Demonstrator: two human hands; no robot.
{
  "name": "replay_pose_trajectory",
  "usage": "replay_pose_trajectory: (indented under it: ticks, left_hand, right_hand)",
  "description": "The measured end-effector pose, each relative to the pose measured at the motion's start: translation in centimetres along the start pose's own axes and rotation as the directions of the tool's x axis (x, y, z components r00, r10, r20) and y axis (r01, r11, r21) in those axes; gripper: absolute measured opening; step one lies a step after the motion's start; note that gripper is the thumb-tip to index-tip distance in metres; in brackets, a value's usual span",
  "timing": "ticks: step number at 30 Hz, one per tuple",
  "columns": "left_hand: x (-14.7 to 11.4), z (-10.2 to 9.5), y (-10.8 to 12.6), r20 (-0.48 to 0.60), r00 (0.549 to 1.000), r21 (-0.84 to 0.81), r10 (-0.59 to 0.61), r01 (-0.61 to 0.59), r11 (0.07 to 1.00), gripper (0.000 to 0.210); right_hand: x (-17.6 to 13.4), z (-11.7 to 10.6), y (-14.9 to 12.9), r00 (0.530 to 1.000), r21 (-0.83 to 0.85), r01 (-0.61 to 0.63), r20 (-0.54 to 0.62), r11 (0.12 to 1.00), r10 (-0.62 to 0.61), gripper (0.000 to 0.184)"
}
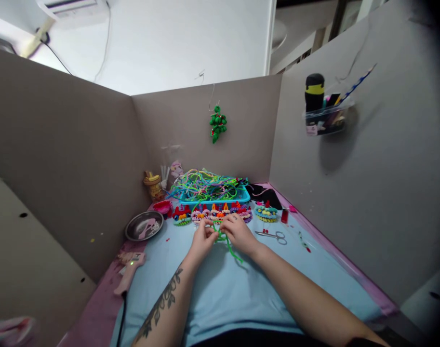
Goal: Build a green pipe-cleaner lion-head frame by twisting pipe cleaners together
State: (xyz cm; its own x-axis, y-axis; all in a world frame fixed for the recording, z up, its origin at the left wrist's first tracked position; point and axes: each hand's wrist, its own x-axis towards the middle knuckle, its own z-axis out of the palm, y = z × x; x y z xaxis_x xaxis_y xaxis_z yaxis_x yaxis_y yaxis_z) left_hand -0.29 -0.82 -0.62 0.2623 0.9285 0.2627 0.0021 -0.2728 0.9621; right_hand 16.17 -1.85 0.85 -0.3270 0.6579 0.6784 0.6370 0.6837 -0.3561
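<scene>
Both hands meet over the middle of the blue cloth, pinching a bright green pipe cleaner (230, 246). My left hand (204, 238) grips it from the left, fingertips pressed together. From the other side, my right hand (238, 233) is closed on it too, a ring showing on one finger. A loose end of the green strand hangs down to the right; the part between the fingers is partly hidden. Just beyond the hands stands a row of colourful fuzzy figures (201, 215). A pair of scissors (273, 236) lies to the right of my right hand.
A blue basket (214, 204) heaped with coloured pipe cleaners stands at the back. At left are a metal bowl (144, 226) and a pink glue gun (130, 272) with a cord. Grey panels (205, 103) enclose the table; a pen holder (324, 120) hangs at right.
</scene>
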Motion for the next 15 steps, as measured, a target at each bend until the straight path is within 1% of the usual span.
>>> replay_pose_trajectory:
  ticks: [4,9,15]
  left_hand:
    - [0.04,0.09,0.18,-0.009,0.998,-0.092,-0.070,0.069,0.993,0.039]
    - [0.14,0.11,-0.02,-0.028,0.995,-0.166,-0.099,0.093,0.982,0.043]
    - [0.11,0.01,0.15,-0.076,0.987,-0.198,-0.141,0.124,0.972,0.045]
  right_hand:
    - [-0.01,0.13,0.02,0.999,0.048,-0.009,-0.049,0.999,0.011,0.009]
    - [-0.02,0.22,-0.15,0.998,0.084,-0.021,-0.061,0.996,0.026,0.011]
    - [-0.18,0.62,0.24,0.996,0.137,0.032,-0.089,0.990,-0.020,0.014]
